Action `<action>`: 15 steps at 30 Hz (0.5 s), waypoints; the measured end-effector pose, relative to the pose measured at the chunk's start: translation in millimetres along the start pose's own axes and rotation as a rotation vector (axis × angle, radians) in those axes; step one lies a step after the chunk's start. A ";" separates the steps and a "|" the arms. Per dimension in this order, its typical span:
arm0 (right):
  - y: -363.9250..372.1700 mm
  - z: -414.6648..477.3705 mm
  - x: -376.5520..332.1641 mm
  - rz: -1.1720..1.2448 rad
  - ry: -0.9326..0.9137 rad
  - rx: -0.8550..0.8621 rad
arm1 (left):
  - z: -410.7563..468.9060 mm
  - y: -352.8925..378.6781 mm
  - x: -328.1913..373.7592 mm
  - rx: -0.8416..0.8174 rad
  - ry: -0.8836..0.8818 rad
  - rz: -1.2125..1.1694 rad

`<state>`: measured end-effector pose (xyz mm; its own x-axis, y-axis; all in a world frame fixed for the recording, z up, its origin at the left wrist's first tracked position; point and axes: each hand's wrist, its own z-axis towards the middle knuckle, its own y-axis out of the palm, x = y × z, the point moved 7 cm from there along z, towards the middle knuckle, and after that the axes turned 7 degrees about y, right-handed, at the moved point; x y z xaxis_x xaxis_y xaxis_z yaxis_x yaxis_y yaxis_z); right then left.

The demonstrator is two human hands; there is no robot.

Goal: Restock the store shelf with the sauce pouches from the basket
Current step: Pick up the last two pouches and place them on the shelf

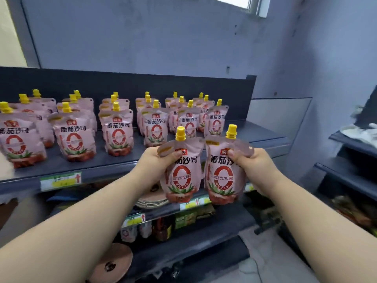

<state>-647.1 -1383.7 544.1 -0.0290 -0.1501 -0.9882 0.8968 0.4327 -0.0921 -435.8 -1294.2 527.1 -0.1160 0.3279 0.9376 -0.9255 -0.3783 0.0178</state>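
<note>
- left hand (158,160): grips one tomato sauce pouch, the left pouch (180,178), by its upper left corner. Thumb (172,154) pressed on the front, fingers curled round behind it and hidden.
- right hand (253,163): same grip on the right pouch (223,176), at the upper right corner. Thumb on the front, fingers behind the pouch, mostly out of sight.
- Both held pouches are upright in the air with their labels towards the camera and yellow caps up. They sit side by side, edges just about touching.
- Both are in front of the top shelf (114,163), near its right end and level with the front edge. Neither is resting on it.
- stocked pouches (118,131): same product, standing upright on the top shelf in several columns, each a few deep, back to the dark back panel (142,82).
- The right end of the top shelf, behind the held pouches, is bare.
- price tag (60,181): green and yellow, on the shelf's front edge, left of the arms.
- Lower shelves: a stack of flat round discs (152,199), a few small pouches (128,233) and a dark jar (163,229). Details are blurred.
</note>
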 end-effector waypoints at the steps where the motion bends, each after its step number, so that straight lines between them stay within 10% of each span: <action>1: -18.1 -1.3 1.6 -0.008 -0.001 0.023 | 3.3 17.5 -0.3 -0.017 0.002 -0.033; 15: -158.1 41.7 21.2 0.030 0.010 0.302 | 91.8 154.1 -21.8 -0.159 0.018 -0.033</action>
<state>-771.1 -1492.4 542.8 -0.0035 -0.1319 -0.9913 0.9880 0.1527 -0.0238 -542.8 -1439.1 541.2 -0.0899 0.3538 0.9310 -0.9741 -0.2259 -0.0082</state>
